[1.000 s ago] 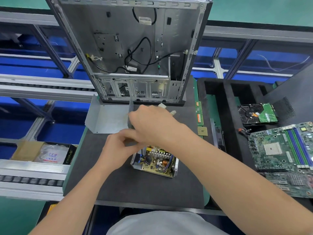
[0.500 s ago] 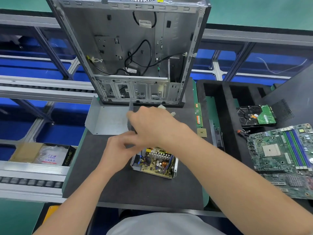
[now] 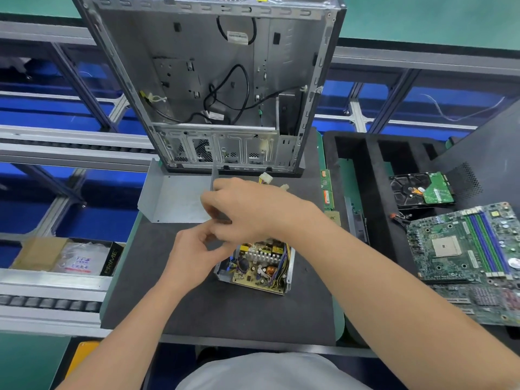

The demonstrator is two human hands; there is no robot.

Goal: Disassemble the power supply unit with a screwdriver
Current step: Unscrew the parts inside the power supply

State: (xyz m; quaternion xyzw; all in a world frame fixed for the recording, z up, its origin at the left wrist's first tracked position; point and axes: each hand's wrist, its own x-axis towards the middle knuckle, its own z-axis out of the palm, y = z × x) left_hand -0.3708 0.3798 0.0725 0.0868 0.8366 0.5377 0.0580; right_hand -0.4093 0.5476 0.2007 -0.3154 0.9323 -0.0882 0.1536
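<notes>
- Black box (image 3: 112, 260) at the left edge: "PRIME" in pale capitals running up its side.
- Plastic bag (image 3: 81, 258) next to it: blue and red print, too blurred to read.
- White label (image 3: 237, 37) inside the case (image 3: 197, 52): print too small to read.

1. The right hand (image 3: 253, 209) covers the far side of the power supply unit (image 3: 259, 268); what its fingers hold is not clear.
2. The right hand partly hides the fingers of the left hand (image 3: 191, 254).
3. The right edge cuts the motherboard (image 3: 464, 249), and the top edge cuts the computer case (image 3: 219, 80).
4. The print on the bag (image 3: 81, 258) is too small to read.
</notes>
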